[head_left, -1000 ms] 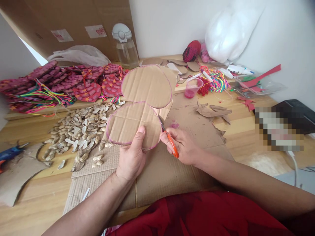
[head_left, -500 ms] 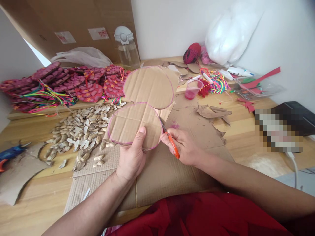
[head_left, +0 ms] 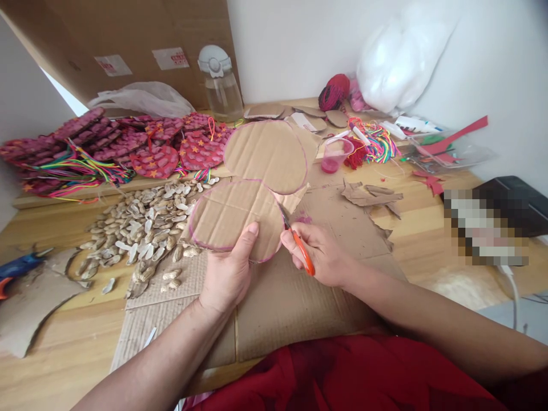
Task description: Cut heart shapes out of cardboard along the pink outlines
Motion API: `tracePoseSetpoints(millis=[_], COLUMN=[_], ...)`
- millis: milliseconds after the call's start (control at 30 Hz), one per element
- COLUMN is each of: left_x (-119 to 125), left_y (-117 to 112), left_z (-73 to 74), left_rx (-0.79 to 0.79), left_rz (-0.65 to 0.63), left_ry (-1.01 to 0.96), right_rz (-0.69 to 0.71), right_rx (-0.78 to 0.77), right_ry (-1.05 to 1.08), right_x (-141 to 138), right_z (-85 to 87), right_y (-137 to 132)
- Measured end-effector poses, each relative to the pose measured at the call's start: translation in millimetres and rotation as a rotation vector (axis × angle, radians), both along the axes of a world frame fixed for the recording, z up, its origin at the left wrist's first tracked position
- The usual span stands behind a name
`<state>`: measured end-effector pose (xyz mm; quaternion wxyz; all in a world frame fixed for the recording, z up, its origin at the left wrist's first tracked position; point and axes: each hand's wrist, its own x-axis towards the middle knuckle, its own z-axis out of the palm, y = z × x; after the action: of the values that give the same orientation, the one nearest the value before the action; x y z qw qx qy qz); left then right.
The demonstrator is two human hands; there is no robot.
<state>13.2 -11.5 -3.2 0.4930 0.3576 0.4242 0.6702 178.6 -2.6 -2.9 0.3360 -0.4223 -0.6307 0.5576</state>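
My left hand [head_left: 231, 262] grips the near edge of a piece of cardboard [head_left: 237, 214], thumb on top and fingers underneath. Two rounded shapes outlined in purple are joined on that piece, one nearer me and one farther off. In my right hand [head_left: 319, 251] is a pair of scissors with orange handles [head_left: 303, 251]. Their blades meet the cardboard along the right side of the nearer outline, close to where the shapes join. A strip of cardboard outside the line stands out to the right of the blades. My right fingers hide part of the handles.
Peanut shells [head_left: 145, 220] lie heaped at left, beside a blue glue gun [head_left: 23, 265]. Behind are decorated pink pieces [head_left: 154, 160], a water bottle [head_left: 220, 85] and a pink-stained cup [head_left: 336, 155]. Cardboard scraps [head_left: 370, 197] and a black box [head_left: 514, 202] are at right.
The cardboard has shifted slightly to the right and its far end has tipped lower. The scissors stay at the nearer outline's right side, a little lower along it.
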Motion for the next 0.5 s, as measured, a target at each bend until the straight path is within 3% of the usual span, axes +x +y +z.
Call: tracePoseSetpoints(millis=[200,500], left_x=[1.8,3.1], left_y=[-0.8,-0.5], left_z=[-2.6,-2.5], left_rx=[0.002,-0.033], left_rz=[-0.002,-0.010], left_ry=[-0.017,-0.067], right_rz=[-0.048,-0.070], right_rx=[0.028,0.038], right_ry=[0.044,0.001], right_x=[-1.4,-3.4], right_z=[-12.8,-9.6], right_y=[-1.2,-2.0])
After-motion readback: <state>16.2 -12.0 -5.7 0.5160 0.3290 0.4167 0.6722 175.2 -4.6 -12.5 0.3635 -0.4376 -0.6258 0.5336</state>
